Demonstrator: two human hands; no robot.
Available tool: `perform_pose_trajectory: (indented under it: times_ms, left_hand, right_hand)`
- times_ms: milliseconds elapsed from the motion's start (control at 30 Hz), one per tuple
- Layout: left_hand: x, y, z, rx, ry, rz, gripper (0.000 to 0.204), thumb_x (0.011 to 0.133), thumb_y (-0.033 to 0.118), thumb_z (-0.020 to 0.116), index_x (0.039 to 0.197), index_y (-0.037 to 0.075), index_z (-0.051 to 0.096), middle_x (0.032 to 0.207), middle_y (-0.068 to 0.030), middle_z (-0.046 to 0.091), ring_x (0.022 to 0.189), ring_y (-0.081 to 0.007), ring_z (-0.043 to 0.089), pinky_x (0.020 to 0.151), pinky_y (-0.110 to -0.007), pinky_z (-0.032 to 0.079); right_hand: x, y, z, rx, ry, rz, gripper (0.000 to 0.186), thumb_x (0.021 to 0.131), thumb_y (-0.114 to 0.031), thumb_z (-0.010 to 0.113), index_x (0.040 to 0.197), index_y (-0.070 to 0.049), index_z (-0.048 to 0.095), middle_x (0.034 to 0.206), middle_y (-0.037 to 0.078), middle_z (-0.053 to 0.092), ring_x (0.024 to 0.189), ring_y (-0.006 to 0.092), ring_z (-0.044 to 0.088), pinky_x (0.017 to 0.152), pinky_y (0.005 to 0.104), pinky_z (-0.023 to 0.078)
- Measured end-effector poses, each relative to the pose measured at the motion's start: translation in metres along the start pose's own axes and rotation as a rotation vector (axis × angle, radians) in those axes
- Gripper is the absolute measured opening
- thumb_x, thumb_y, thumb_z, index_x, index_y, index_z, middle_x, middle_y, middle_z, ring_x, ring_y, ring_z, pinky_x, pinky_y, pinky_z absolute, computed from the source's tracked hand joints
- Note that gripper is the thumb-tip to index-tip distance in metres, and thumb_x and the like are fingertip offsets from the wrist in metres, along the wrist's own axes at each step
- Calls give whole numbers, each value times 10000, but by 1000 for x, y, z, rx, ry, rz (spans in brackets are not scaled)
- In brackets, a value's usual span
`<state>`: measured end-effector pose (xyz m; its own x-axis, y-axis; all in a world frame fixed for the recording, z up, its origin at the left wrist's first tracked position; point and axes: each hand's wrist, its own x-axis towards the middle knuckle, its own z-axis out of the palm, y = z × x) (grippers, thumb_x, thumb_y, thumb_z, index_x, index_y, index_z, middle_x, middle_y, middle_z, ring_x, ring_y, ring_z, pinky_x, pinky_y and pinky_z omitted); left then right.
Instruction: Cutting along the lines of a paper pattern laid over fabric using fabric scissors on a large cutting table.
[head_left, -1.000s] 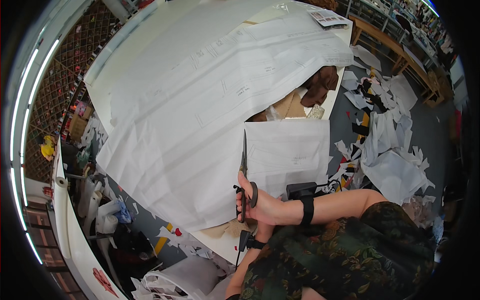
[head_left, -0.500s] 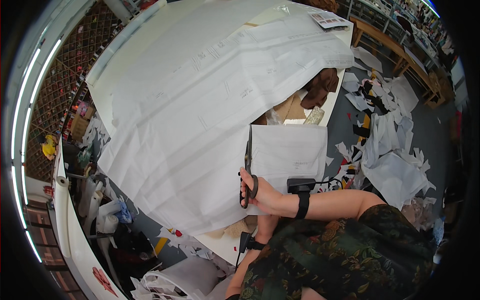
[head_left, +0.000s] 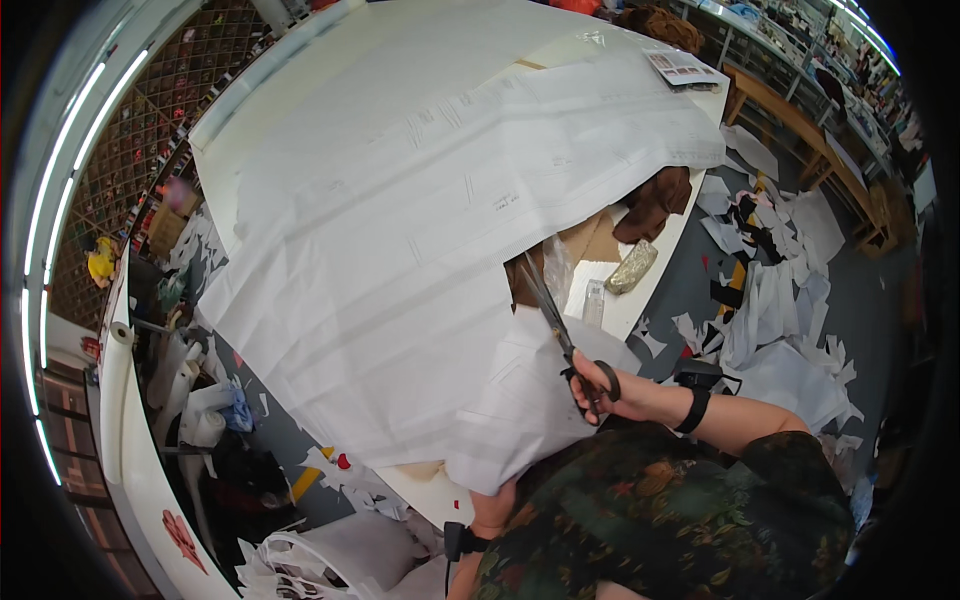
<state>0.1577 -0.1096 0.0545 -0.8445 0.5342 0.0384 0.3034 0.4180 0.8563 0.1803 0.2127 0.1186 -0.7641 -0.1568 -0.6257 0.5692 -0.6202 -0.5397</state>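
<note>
Right hand [head_left: 600, 385] with fingers closed through the handles of the black scissors [head_left: 562, 335], whose blades run up and away from it along the cut edge of the white pattern paper [head_left: 400, 230]. The left hand is hidden beneath the sheet, so its state cannot be told. A clean cut likely calls for long, steady strokes with the paper kept flat just ahead of the blades.

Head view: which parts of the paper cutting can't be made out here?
- Left hand: hidden under the white paper sheet; only the wrist with a dark band shows.
- Scissors: whether the blades are open is too small to tell.
- Right hand: fingers partly hidden in the handles.
- Table: mostly covered by paper.
</note>
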Motion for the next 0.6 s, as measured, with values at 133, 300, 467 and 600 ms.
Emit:
perform_pose_trajectory:
  times_ms: [133, 300, 467, 600]
  left_hand:
    - [-9, 8, -17, -433, 531, -516, 337, 946, 108, 620, 1257, -23, 599, 1290, -192, 587, 1156, -277, 578, 1040, -413, 424]
    - [-17, -25, -80, -759, 1143, -388, 484, 996, 261, 570, 1382, -20, 489, 1318, -170, 586, 1143, -296, 595, 996, -445, 475]
    - [-26, -33, -176, -217, 1528, -365, 503, 995, 184, 556, 1414, -51, 406, 1378, -225, 520, 1162, -337, 585, 1031, -448, 468]
    - [-23, 6, -224, 69, 1760, -445, 556, 1008, 188, 528, 1474, -15, 303, 1426, -249, 452, 1175, -354, 566, 1071, -432, 426]
  right_hand:
    - [2, -26, -45, -228, 54, 104, 655, 868, -768, 510, 817, -116, 534, 711, -15, 468, 605, 88, 477, 537, 244, 445]
    - [25, -67, -79, -509, -21, 95, 618, 898, -733, 505, 778, -126, 518, 671, -26, 471, 535, 69, 474, 492, 217, 398]
    - [74, -114, -93, -686, -108, 63, 595, 894, -696, 560, 742, -120, 542, 662, -22, 488, 518, 78, 473, 468, 223, 366]
    - [107, -153, -105, -832, -159, 76, 525, 896, -617, 632, 747, -121, 548, 686, -52, 481, 519, 48, 444, 468, 199, 361]
